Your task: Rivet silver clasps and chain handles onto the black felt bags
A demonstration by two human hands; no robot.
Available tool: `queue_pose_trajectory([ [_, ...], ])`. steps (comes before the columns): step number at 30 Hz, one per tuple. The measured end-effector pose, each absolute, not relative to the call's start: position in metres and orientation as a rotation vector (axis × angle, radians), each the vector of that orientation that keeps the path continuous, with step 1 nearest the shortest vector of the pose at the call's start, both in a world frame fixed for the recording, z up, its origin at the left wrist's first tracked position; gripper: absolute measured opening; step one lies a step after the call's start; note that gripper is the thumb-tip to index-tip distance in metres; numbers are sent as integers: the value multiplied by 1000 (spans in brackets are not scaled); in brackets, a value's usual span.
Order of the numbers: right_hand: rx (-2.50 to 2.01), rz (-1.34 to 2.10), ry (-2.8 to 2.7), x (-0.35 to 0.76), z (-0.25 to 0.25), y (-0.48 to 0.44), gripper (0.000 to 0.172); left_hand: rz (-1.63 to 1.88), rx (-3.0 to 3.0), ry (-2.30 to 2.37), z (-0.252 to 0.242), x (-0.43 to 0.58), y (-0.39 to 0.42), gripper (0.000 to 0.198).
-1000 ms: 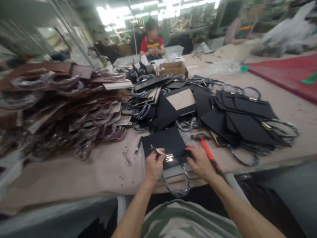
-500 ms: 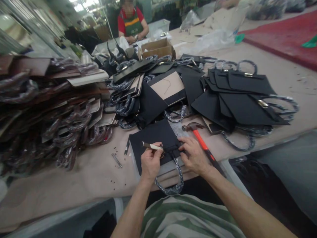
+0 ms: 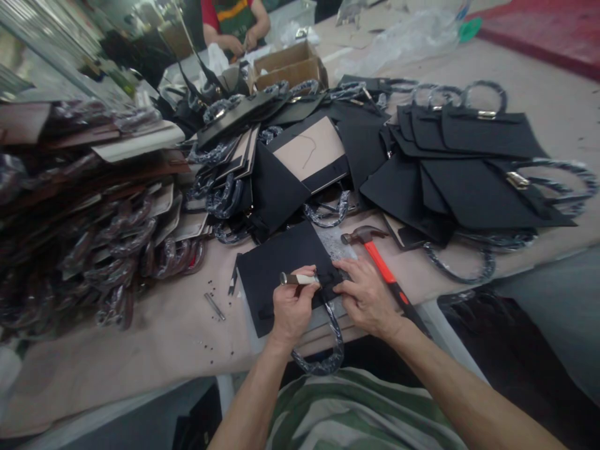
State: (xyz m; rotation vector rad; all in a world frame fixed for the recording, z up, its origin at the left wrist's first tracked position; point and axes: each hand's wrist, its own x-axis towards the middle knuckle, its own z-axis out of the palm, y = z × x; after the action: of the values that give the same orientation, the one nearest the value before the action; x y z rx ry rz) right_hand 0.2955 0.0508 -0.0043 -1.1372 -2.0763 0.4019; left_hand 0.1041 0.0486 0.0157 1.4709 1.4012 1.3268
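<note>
A black bag panel (image 3: 276, 269) with a plastic-wrapped handle (image 3: 330, 356) lies in front of me, the handle toward my body. My left hand (image 3: 293, 309) is closed around a short punch (image 3: 293, 279), a rod with a metal end, a dark shaft and a white section. The punch leans over the panel near the handle's base; its tip is hidden by my fingers. My right hand (image 3: 368, 297) pinches a small black strap (image 3: 332, 279) at the panel's right side. Just beyond that hand rests a claw hammer (image 3: 379, 262) with an orange and black grip.
Black bag panels with wrapped handles (image 3: 478, 187) are piled ahead, brown ones (image 3: 117, 250) at left. A small metal rod (image 3: 214, 306) and tiny dark bits lie left of the panel. Farther back are a cardboard box (image 3: 290, 65) and a seated person (image 3: 237, 28).
The punch has shifted slightly right, closer to the strap, in my left hand. My right hand keeps its place on the strap. The view has tilted a little downward.
</note>
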Motion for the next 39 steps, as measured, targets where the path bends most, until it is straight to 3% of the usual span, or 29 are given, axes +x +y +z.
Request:
queue_pose_trajectory([
  [19, -1197, 468, -2107, 294, 2, 52, 26, 1296, 1349, 1465, 11, 103, 47, 13],
  [39, -1238, 509, -2100, 291, 6, 53, 24, 1276, 1709, 1450, 17, 106, 53, 5],
])
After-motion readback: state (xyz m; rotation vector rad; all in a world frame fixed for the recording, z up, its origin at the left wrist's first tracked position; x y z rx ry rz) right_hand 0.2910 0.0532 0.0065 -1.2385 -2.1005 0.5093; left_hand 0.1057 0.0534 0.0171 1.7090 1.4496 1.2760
